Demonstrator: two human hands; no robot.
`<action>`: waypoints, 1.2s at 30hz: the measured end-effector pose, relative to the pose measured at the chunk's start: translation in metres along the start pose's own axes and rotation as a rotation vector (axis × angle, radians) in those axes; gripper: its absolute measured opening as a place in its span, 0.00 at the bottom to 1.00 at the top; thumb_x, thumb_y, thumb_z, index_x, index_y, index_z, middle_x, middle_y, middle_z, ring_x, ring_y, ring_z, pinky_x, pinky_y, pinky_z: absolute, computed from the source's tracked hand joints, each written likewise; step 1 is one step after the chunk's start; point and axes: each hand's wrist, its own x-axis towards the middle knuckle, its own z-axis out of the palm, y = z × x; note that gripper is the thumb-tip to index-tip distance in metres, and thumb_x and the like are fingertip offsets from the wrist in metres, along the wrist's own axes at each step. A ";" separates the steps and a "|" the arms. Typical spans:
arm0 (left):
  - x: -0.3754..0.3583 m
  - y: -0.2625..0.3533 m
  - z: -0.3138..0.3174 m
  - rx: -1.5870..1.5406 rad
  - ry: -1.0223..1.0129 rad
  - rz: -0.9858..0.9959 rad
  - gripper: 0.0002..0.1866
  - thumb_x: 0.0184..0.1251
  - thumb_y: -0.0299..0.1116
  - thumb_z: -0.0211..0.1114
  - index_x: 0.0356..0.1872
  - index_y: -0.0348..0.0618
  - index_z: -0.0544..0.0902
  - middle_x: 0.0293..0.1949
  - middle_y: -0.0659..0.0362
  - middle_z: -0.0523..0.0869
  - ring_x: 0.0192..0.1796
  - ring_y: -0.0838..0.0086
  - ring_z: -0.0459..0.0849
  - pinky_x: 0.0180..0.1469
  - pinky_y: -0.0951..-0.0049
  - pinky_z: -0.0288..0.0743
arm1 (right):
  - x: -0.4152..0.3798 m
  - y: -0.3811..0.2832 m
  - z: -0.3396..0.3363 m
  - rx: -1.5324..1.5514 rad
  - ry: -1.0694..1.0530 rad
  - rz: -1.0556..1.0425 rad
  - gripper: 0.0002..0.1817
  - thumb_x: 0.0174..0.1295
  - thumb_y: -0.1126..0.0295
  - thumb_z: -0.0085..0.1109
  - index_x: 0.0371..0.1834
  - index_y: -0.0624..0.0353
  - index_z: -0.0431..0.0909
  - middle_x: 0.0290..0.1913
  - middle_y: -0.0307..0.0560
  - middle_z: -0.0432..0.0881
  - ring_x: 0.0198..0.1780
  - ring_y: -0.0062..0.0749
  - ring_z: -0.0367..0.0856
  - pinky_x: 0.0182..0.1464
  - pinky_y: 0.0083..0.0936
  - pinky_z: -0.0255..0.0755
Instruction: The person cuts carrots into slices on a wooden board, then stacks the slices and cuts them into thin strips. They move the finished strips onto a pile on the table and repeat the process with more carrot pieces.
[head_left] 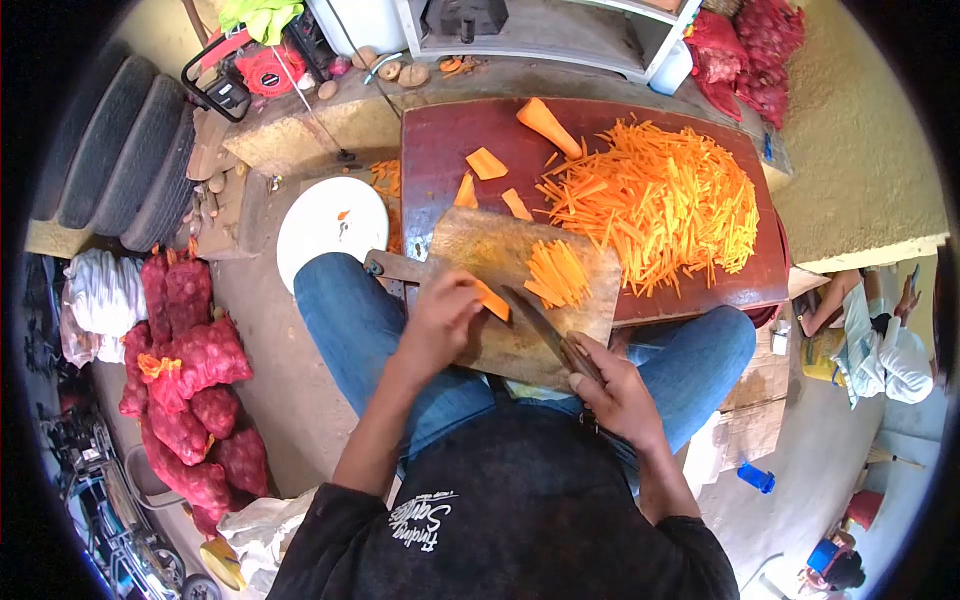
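Observation:
Across my lap lies a worn wooden cutting board, its handle pointing left. My left hand is closed, slightly blurred, with its fingertips on a flat piece of carrot. My right hand grips a knife by its handle. The blade slants up and left over the board, its tip close to the carrot piece. A small stack of cut carrot strips rests on the board, right of the blade.
Beyond the board, a dark red table bears a big heap of carrot sticks, a whole peeled carrot and several carrot slabs. A white round lid or stool is left. Red onion sacks line the floor; another person sits right.

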 end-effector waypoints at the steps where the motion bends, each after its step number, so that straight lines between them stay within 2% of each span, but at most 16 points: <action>1: -0.002 0.002 0.004 0.082 -0.058 0.059 0.10 0.69 0.20 0.76 0.49 0.36 0.89 0.55 0.47 0.87 0.57 0.50 0.88 0.59 0.56 0.83 | 0.000 -0.001 0.000 0.074 -0.021 0.096 0.30 0.80 0.71 0.67 0.82 0.68 0.75 0.54 0.60 0.91 0.51 0.41 0.92 0.57 0.36 0.83; 3: -0.004 0.003 0.011 0.272 -0.122 0.190 0.11 0.65 0.21 0.76 0.47 0.37 0.87 0.56 0.47 0.84 0.59 0.47 0.85 0.64 0.51 0.79 | 0.004 0.000 0.004 0.050 0.005 0.017 0.29 0.80 0.71 0.67 0.81 0.68 0.76 0.53 0.58 0.91 0.50 0.37 0.91 0.57 0.33 0.83; 4: -0.005 0.005 0.012 0.259 -0.111 0.156 0.12 0.65 0.22 0.77 0.48 0.37 0.88 0.57 0.46 0.85 0.60 0.46 0.86 0.64 0.51 0.80 | 0.006 0.001 0.006 0.037 0.023 -0.023 0.28 0.80 0.71 0.67 0.80 0.69 0.77 0.52 0.58 0.91 0.49 0.34 0.90 0.57 0.32 0.83; 7: -0.007 0.014 0.014 0.238 -0.098 0.084 0.13 0.66 0.24 0.79 0.50 0.37 0.89 0.58 0.45 0.87 0.60 0.45 0.87 0.62 0.51 0.82 | 0.008 -0.005 0.009 -0.007 0.008 -0.044 0.28 0.81 0.70 0.68 0.80 0.69 0.77 0.52 0.59 0.92 0.49 0.40 0.92 0.57 0.35 0.83; 10: -0.011 0.013 0.019 0.228 -0.104 0.044 0.12 0.66 0.23 0.78 0.48 0.37 0.88 0.54 0.46 0.85 0.56 0.45 0.85 0.59 0.50 0.81 | 0.009 -0.010 0.010 -0.011 0.006 -0.051 0.27 0.81 0.70 0.68 0.78 0.70 0.76 0.61 0.70 0.90 0.63 0.63 0.92 0.64 0.42 0.83; 12: -0.012 0.005 0.030 0.176 -0.111 0.018 0.13 0.62 0.22 0.77 0.47 0.38 0.87 0.50 0.46 0.82 0.54 0.45 0.82 0.60 0.50 0.78 | 0.008 -0.014 0.008 -0.002 -0.004 -0.044 0.27 0.81 0.70 0.68 0.78 0.70 0.76 0.62 0.70 0.90 0.63 0.64 0.92 0.64 0.43 0.83; 15: -0.003 0.000 0.035 0.175 -0.149 0.088 0.15 0.58 0.21 0.76 0.47 0.37 0.86 0.50 0.46 0.80 0.54 0.45 0.81 0.58 0.48 0.77 | 0.005 -0.012 0.007 -0.034 0.012 -0.043 0.27 0.82 0.69 0.69 0.79 0.70 0.76 0.63 0.71 0.90 0.64 0.65 0.91 0.65 0.44 0.83; 19: 0.002 0.006 0.033 0.238 -0.184 0.123 0.19 0.54 0.20 0.75 0.50 0.34 0.86 0.53 0.45 0.80 0.57 0.45 0.80 0.61 0.49 0.79 | 0.002 -0.013 0.005 -0.022 0.032 0.008 0.29 0.83 0.69 0.68 0.80 0.71 0.74 0.64 0.73 0.89 0.66 0.67 0.91 0.67 0.45 0.82; 22: 0.000 0.014 0.032 0.265 -0.217 0.130 0.22 0.53 0.20 0.75 0.53 0.32 0.87 0.55 0.46 0.81 0.58 0.46 0.80 0.64 0.50 0.80 | 0.001 -0.005 0.014 -0.067 0.047 -0.118 0.29 0.83 0.70 0.67 0.82 0.70 0.74 0.65 0.75 0.88 0.67 0.68 0.90 0.68 0.47 0.83; 25: 0.001 0.012 0.032 0.306 -0.240 0.151 0.24 0.53 0.21 0.76 0.55 0.32 0.87 0.56 0.47 0.81 0.58 0.46 0.80 0.65 0.51 0.80 | -0.007 -0.007 0.018 -0.114 0.017 -0.070 0.29 0.84 0.72 0.63 0.85 0.69 0.72 0.75 0.72 0.84 0.76 0.59 0.86 0.75 0.40 0.78; 28: 0.001 0.010 0.033 0.314 -0.256 0.163 0.25 0.52 0.22 0.77 0.56 0.32 0.88 0.56 0.48 0.82 0.58 0.47 0.80 0.65 0.52 0.79 | -0.009 -0.016 0.018 -0.193 0.033 -0.131 0.32 0.82 0.71 0.66 0.85 0.67 0.70 0.61 0.78 0.88 0.63 0.75 0.89 0.63 0.54 0.85; 31: 0.002 0.005 0.035 0.291 -0.247 0.159 0.26 0.52 0.23 0.76 0.57 0.32 0.89 0.55 0.49 0.82 0.58 0.47 0.80 0.65 0.52 0.79 | -0.001 -0.014 0.024 -0.257 0.022 -0.070 0.32 0.82 0.71 0.64 0.87 0.65 0.68 0.57 0.79 0.89 0.59 0.77 0.89 0.59 0.58 0.85; 36: 0.001 0.006 0.033 0.287 -0.219 0.154 0.24 0.53 0.23 0.75 0.55 0.33 0.89 0.53 0.49 0.82 0.58 0.48 0.80 0.64 0.52 0.79 | 0.041 -0.008 0.034 -0.258 0.032 -0.141 0.31 0.82 0.72 0.62 0.86 0.63 0.68 0.55 0.79 0.89 0.57 0.77 0.90 0.57 0.60 0.85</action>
